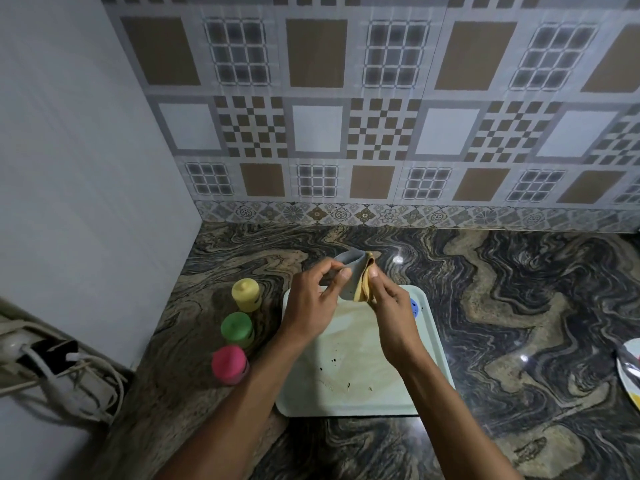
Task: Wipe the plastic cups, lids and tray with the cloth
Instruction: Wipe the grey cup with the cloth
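While it is held above the far edge of the tray [346,393], the greyish plastic cup [349,268] stands with its long axis running up and down the frame, wider end toward the top and rounded narrower end toward the tray; which end is the mouth cannot be told. The left hand [311,306] pinches it from the left, thumb laid across its side and fingers curled behind. The folded yellow cloth [364,289] lies along the cup's right side, touching it, and is pinched between thumb and fingers of the right hand [394,317]. The pale tray below shows brown smears and dark specks. A blue lid [415,308] peeks out on the tray just right of the right hand. Left of the tray, three lidded cups stand in a line: yellow [246,294], green [237,329], pink [229,363]. All rest on the swirled stone counter [519,306]; a plate [628,368] shows at the right edge.
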